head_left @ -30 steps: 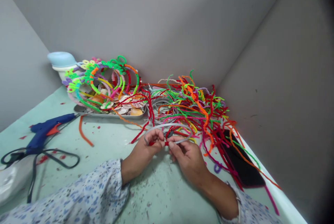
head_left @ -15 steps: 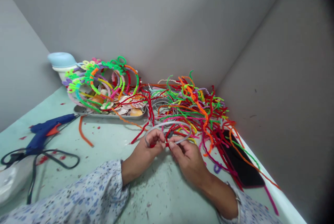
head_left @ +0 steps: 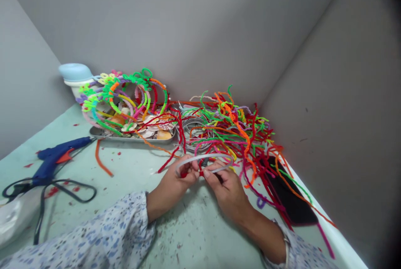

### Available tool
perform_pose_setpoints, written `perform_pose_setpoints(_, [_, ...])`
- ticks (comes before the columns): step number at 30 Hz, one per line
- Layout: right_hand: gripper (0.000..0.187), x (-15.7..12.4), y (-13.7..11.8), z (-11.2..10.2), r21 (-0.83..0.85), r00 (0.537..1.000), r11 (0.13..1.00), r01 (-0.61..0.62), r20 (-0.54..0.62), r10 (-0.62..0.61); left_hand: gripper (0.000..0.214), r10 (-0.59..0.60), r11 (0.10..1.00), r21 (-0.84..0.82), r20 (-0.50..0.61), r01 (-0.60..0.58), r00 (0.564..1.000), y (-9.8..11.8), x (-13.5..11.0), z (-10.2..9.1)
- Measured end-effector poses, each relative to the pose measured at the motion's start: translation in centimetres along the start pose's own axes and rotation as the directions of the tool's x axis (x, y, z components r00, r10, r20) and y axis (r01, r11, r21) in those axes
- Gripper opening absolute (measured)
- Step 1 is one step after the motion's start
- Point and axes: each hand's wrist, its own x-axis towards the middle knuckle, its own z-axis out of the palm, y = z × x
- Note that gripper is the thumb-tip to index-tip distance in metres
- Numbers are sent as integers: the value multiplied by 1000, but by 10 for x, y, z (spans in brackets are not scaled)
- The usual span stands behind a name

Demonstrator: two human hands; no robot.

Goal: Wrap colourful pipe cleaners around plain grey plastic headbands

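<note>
My left hand and my right hand meet over the pale green table. Both pinch the two ends of a thin grey headband that arcs away from me. A short piece of red pipe cleaner is wound on the band between my fingertips. My fingers are closed on both. Right behind the band lies a tangled heap of coloured pipe cleaners.
A metal tray with shells and wrapped headbands stands at the back left, a pale blue pot behind it. A blue glue gun with black cord lies left. A black phone lies right. Grey walls enclose the corner.
The headband has tilted down and toward me a little as my fingers work along it. Both hands stay in the same place.
</note>
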Motion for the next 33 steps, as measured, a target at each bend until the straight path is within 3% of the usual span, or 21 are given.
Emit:
perform_pose_setpoints(13, [20, 0, 0, 2, 98, 996, 992, -85, 29, 83, 9, 38, 994, 101, 34, -41, 999, -9, -3, -3])
perform_pose_setpoints(26, [28, -4, 0, 3, 49, 990, 989, -139, 11, 139, 6, 70, 966, 244, 75, -86, 995, 0, -4, -3])
perform_pose_setpoints(33, [28, -4, 3, 6, 220, 971, 946, -239, 35, 238, 7, 60, 965, 249, 95, -82, 994, 0, -7, -1])
